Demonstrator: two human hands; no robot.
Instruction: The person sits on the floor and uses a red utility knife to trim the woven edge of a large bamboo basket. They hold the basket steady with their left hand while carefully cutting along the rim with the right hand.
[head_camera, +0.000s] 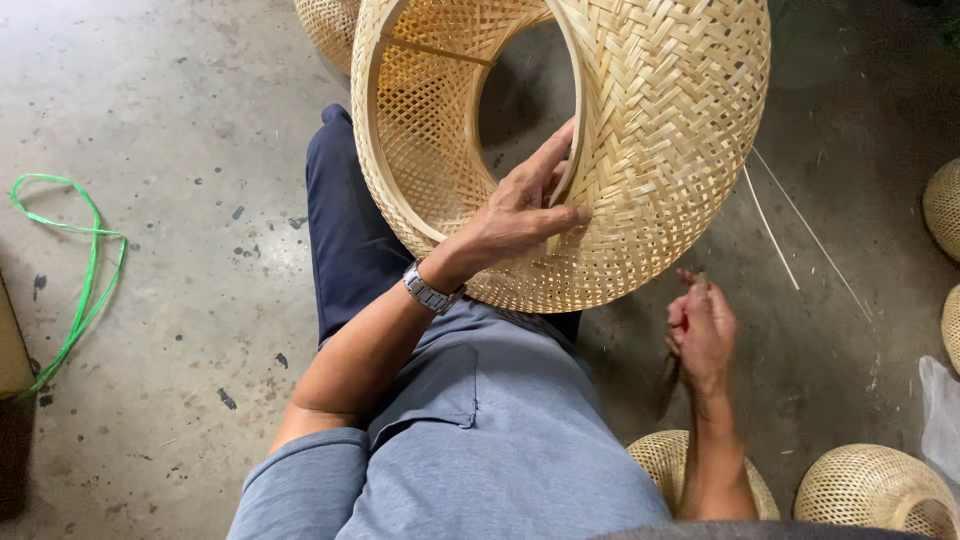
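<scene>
Mostly pale woven bamboo shade (640, 120), ring-shaped, tilted, left hand (520, 215) gripping rim.

The woven bamboo shade (620, 130) fills the upper centre of the frame. It is pale yellow, ring-shaped with a wide round opening, and stands tilted on its edge over the lap. A thin dark tool (668, 382) sits at lower right, pointing down.
</scene>
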